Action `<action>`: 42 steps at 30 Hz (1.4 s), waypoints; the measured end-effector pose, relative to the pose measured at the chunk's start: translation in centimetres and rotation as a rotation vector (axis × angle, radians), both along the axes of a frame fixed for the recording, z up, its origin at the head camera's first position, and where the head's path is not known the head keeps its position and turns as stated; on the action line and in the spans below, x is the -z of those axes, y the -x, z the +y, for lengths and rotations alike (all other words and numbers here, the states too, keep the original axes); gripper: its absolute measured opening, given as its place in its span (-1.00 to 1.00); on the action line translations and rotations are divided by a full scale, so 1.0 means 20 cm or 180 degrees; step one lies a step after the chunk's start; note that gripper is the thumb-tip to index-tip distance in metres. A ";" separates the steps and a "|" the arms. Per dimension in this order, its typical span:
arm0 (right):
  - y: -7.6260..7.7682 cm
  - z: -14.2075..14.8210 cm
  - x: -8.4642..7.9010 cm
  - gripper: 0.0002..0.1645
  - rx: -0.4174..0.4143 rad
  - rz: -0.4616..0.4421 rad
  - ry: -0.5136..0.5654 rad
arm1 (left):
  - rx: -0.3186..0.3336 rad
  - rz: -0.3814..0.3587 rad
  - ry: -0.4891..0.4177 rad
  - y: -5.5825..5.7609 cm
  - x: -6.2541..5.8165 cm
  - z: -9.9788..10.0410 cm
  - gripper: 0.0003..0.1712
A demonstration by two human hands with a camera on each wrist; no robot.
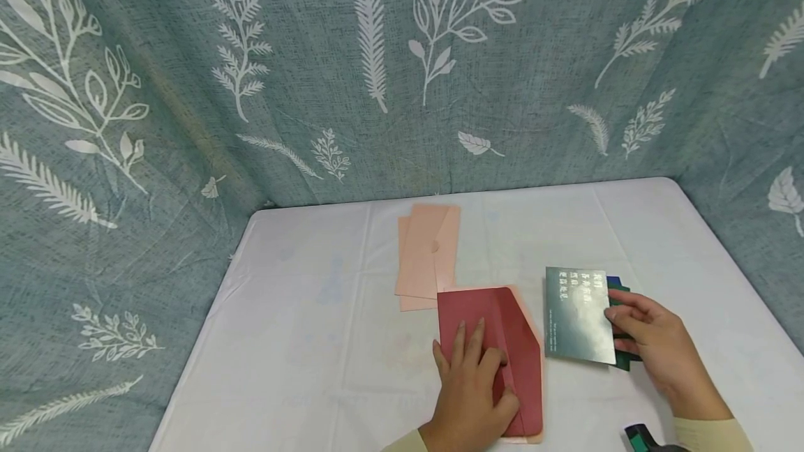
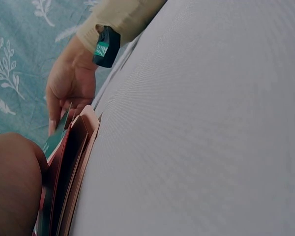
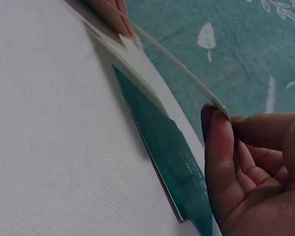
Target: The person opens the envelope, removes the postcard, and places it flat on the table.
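Observation:
My left hand [image 1: 467, 386] rests on a red envelope [image 1: 526, 389], its fingers spread over the front. Under that envelope, the edge of a pale pink envelope [image 1: 538, 319] shows. To the right, my right hand [image 1: 659, 340] pinches a grey-green card [image 1: 576, 319] with white printed characters by its right edge. In the right wrist view the pinched card [image 3: 179, 66] is tilted up, above a dark green card [image 3: 160, 147] on the table. A blue card corner [image 1: 614, 280] peeks out behind. The left wrist view shows the layered envelopes [image 2: 78, 162] edge-on.
Pale pink envelopes [image 1: 427, 250] lie overlapping farther back on the white-covered table [image 1: 301, 340]. A patterned blue-green curtain [image 1: 402, 145] hangs along the back and sides. A black and green wrist device [image 1: 643, 438] sits by the right sleeve [image 1: 710, 434].

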State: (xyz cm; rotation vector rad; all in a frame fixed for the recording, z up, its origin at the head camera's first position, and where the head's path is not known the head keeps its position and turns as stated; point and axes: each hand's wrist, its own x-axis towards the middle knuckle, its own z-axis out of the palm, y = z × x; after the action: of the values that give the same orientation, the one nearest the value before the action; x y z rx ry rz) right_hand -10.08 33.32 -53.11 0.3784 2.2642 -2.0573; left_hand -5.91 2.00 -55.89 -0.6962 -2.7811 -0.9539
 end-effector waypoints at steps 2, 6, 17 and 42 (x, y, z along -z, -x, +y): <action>0.00 0.01 0.00 -0.65 0.0035 0.0019 0.0033 | -0.0010 0.0002 0.0013 0.00 0.00 0.00 -0.70; -0.01 0.03 0.01 -0.69 0.0089 0.0067 0.0036 | -0.0019 -0.0015 0.0035 0.00 0.00 0.00 -0.71; 0.00 0.08 0.01 -0.69 0.0203 0.0082 -0.0017 | -0.0010 -0.0013 0.0014 0.00 0.00 0.00 -0.71; 0.02 0.10 -0.01 -0.33 0.0438 -0.0372 -0.0948 | -0.0004 -0.0079 0.0029 0.00 -0.01 0.00 -0.71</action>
State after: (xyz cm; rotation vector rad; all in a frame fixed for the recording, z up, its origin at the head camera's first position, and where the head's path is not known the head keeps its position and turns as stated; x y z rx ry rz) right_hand -10.40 35.29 -52.92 0.6696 2.5377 -1.6979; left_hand -5.95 1.97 -55.75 -0.6885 -2.8086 -0.9566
